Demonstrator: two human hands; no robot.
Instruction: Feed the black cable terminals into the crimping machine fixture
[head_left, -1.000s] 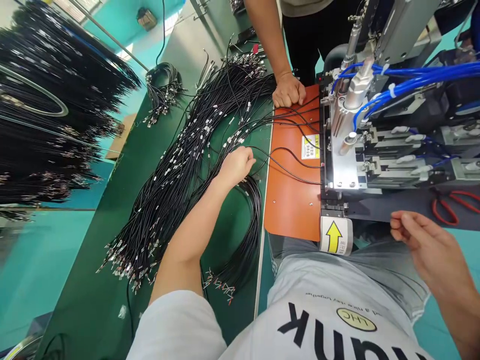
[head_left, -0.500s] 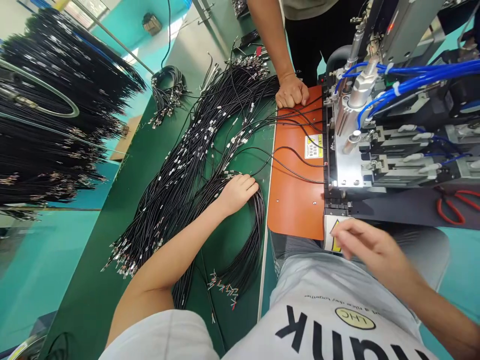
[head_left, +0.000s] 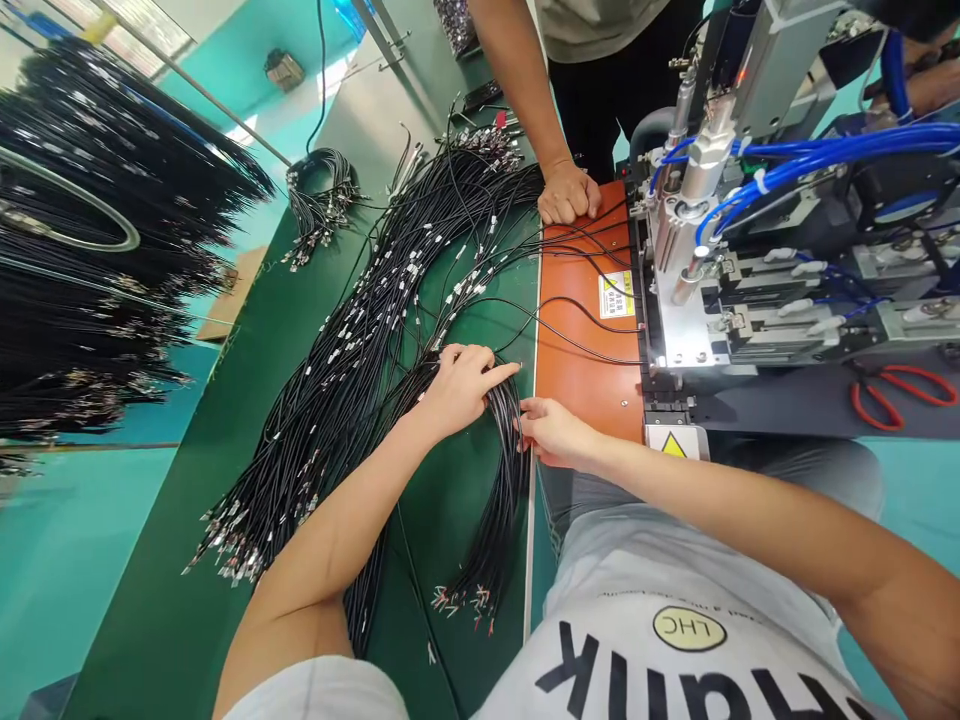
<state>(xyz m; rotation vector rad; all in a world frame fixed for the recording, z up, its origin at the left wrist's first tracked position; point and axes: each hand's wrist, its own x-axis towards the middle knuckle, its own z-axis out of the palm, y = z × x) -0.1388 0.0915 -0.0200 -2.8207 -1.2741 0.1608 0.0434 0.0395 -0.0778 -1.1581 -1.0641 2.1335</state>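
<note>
Cables (black, curved) run under left hand, beside right hand.

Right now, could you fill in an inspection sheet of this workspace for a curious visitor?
Surface: flat green table with cables across it; smooth orange plate beside it.
Job's things: curved bundle of thin black cables with red and white wire ends.
Clutter: red-handled tool on the dark surface at right.
Hands: left hand over the bundle's upper end; right hand with fingertips at its edge; grip unclear.
Cables: large black cable pile with white tags; several black strands cross the plate.
Surroundings: silver metal machine with blue hoses; hanging black cables; co-worker's closed hand at the plate's far corner.
</note>
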